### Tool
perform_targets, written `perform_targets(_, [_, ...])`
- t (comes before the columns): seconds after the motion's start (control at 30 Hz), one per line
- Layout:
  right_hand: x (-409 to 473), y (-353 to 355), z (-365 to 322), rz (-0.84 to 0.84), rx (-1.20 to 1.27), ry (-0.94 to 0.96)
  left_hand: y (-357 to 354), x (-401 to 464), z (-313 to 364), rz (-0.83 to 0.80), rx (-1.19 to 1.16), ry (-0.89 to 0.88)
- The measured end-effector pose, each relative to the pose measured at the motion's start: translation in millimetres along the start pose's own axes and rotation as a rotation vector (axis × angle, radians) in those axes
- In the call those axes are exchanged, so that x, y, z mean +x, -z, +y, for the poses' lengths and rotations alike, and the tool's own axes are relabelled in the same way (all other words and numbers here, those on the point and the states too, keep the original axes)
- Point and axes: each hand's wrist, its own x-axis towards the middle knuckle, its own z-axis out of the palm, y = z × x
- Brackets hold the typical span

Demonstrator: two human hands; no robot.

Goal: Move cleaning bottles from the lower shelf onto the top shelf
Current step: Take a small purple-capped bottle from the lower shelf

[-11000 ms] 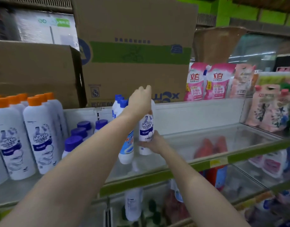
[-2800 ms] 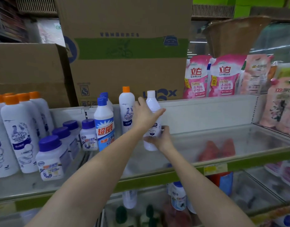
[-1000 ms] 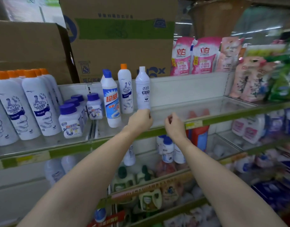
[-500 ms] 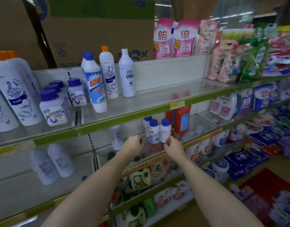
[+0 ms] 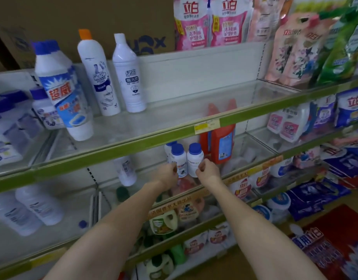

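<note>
Two small white blue-capped bottles (image 5: 187, 158) upright side by side on the lower shelf (image 5: 252, 168), left hand (image 5: 167, 173) curled at the left one, right hand (image 5: 206, 170) loosely curled beside the right one, grip unclear, top shelf (image 5: 133, 147) holding a white-capped bottle (image 5: 128, 74)

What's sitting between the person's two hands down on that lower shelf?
In the head view, two small white bottles with blue caps stand side by side between the left hand and right hand, one by each hand.
</note>
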Motion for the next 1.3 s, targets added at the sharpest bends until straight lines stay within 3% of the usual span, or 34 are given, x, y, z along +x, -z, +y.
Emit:
perform_targets(0.23, [74.5, 1.4, 15.3, -0.057, -0.027, 0.101, -25.6, 50.5, 24.6, 0.010, -0.005, 0.070])
perform_targets(0.5, [156.2, -42.7, 45.9, -0.301, 0.060, 0.097, -26.7, 71.5, 20.3, 0.042, -0.030, 0.178])
perform_targets(0.97, [96.0, -7.6, 16.2, -0.328, 0.118, 0.095, -28.4, 41.2, 15.7, -0.011, -0.024, 0.173])
perform_targets(1.3, [12.6, 17.6, 9.8, -0.183, 0.106, 0.038, 1.4, -15.3, 9.7, 0.030, 0.049, 0.215])
